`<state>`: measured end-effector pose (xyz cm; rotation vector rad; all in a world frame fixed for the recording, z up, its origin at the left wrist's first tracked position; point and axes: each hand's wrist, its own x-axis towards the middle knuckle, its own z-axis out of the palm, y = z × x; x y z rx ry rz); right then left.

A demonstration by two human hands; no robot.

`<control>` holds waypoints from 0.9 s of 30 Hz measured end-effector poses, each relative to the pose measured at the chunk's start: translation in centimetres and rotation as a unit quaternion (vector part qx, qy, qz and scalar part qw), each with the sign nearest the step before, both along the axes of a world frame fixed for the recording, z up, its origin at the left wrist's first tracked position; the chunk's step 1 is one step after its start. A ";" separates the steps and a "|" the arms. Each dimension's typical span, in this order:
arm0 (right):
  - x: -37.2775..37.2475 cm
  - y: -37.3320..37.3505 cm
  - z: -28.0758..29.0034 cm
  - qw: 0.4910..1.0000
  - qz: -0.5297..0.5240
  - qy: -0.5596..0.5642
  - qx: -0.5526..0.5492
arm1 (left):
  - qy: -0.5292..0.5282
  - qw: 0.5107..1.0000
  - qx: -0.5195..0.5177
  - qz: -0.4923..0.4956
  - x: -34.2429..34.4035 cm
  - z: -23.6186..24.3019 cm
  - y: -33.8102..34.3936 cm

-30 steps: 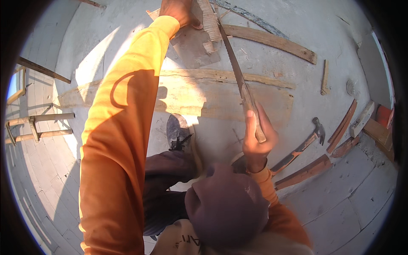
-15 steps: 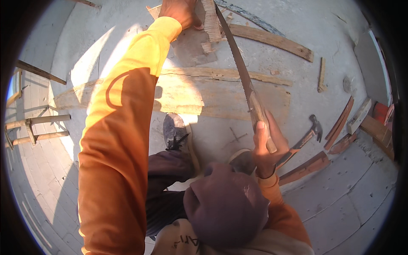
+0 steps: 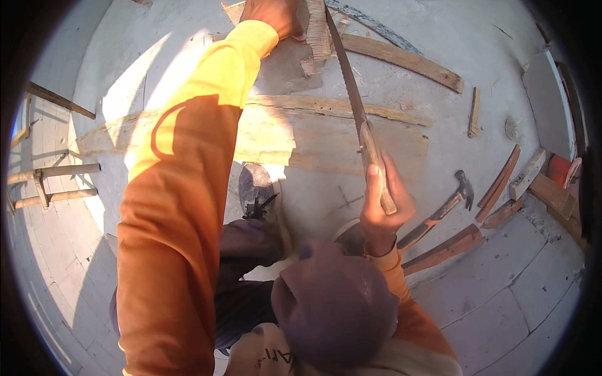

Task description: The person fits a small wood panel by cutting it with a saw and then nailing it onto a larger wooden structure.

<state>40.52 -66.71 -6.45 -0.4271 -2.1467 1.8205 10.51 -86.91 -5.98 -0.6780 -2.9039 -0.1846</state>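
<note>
While the right hand (image 3: pixel 394 203) grasps the saw (image 3: pixel 352 84), the left hand (image 3: pixel 273 15) rests at the ribbed board (image 3: pixel 318 30), grip unclear; apparent step: sawing; next stroke likely needs bracing.

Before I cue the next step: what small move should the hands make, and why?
Probably a short stroke with the saw: the right hand grips its handle, the blade lies along the right edge of the striped piece, with the left hand beside it.
</note>
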 end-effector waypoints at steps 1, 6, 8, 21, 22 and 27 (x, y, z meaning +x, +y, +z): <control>-1.4 0.7 -0.5 1.000 -0.011 0.000 -0.009 | -0.026 1.000 -0.002 -0.002 0.8 0.5 2.0; -7.8 -0.6 -0.7 0.993 -0.012 0.084 0.088 | -0.039 0.999 0.019 0.001 0.7 1.4 1.6; -1.1 -0.6 0.8 0.998 0.018 -0.004 0.054 | 0.020 0.999 0.024 0.010 -0.3 -0.5 -0.2; 0.4 0.1 -0.3 0.999 0.021 -0.008 0.043 | -0.006 1.000 0.006 0.013 1.2 1.2 0.1; 1.5 0.0 -0.9 0.999 0.021 -0.001 0.035 | -0.024 1.000 -0.011 0.012 1.5 2.4 0.2; -5.7 -0.1 -4.9 0.999 -0.008 0.003 0.034 | -0.038 0.999 -0.001 -0.002 1.0 1.4 3.4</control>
